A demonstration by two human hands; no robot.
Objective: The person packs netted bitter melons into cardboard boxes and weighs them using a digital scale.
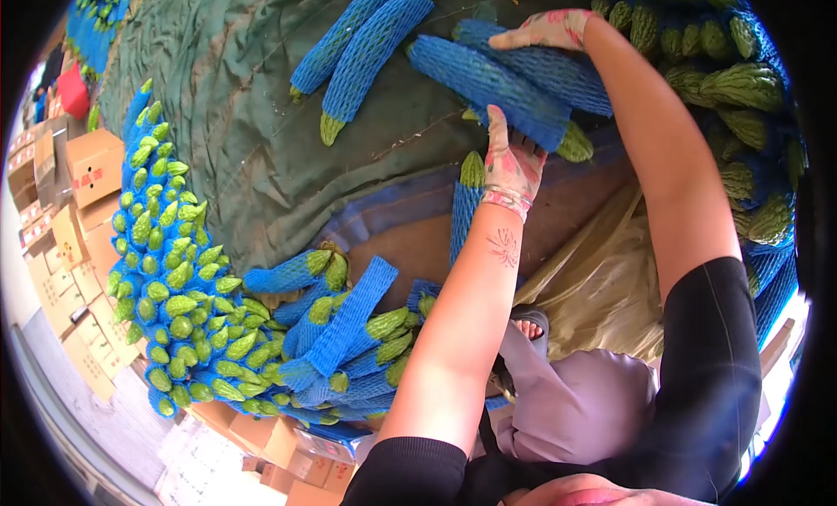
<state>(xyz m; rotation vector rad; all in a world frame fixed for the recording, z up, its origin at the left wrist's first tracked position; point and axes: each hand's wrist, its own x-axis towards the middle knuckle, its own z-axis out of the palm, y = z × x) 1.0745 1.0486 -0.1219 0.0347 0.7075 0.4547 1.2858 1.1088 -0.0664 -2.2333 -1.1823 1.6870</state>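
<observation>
My left hand (514,168), in a floral-print glove, is closed on a bitter melon in a blue foam net sleeve (488,88). Its thumb points up along the near side, and the other fingers are partly hidden beneath. The melon's green end sticks out at the lower right. My right hand (551,29), in a matching glove, grips a second netted bitter melon (571,74) from its far side, lying against the first; some of its fingers are hidden. Two more netted bitter melons (377,48) lie side by side on the dark green cloth (261,157), left of my hands.
A large stack of netted bitter melons (179,305) curves along the left. Loose netted ones (349,323) lie near my left forearm. More bitter melons (741,88) are piled at the right. Cardboard boxes (94,168) stand at the far left, and a tan sheet (602,279) lies by my foot.
</observation>
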